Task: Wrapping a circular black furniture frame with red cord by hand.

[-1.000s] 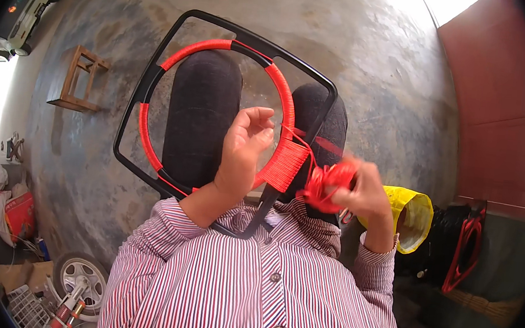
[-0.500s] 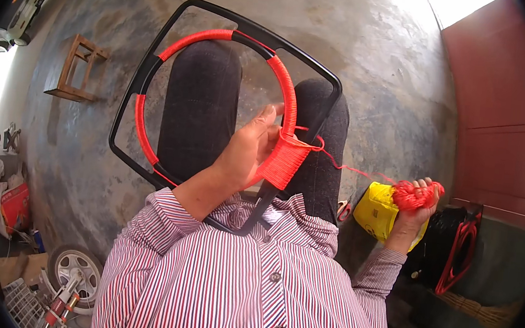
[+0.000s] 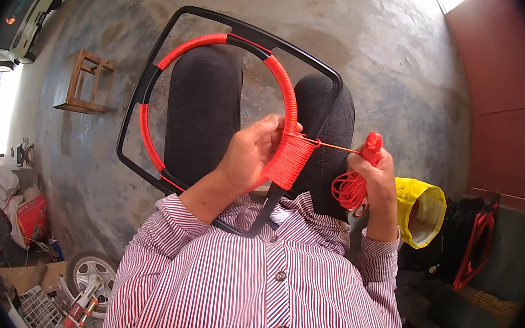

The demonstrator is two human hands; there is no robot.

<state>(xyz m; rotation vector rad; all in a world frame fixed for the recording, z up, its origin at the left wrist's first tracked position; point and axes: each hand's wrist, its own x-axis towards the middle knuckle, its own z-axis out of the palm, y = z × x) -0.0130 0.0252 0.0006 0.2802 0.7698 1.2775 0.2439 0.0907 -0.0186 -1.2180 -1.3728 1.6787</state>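
A black frame (image 3: 129,113) with a round inner ring lies across my thighs. Red cord is wound over long stretches of the ring (image 3: 285,81), with black gaps between. A broad, dense wrapped band (image 3: 290,160) joins the ring to the frame's right bar. My left hand (image 3: 248,150) is closed on the ring beside this band, its fingertips partly hidden behind it. To the right, my right hand (image 3: 383,175) grips a bundle of red cord (image 3: 373,146), with loops hanging below. One strand runs taut from a small loop at the band's edge to that hand.
A yellow open-topped container (image 3: 419,211) stands right of my right forearm, near a black bag and a red-edged frame (image 3: 479,248). Scissors lie partly hidden by my right wrist. A wooden stool (image 3: 84,83) and a wheel (image 3: 91,274) are on the left.
My right hand has come inward and up from the far right with the cord bundle, and the slack strand is now taut. The left hand keeps its hold; the frame has shifted slightly.
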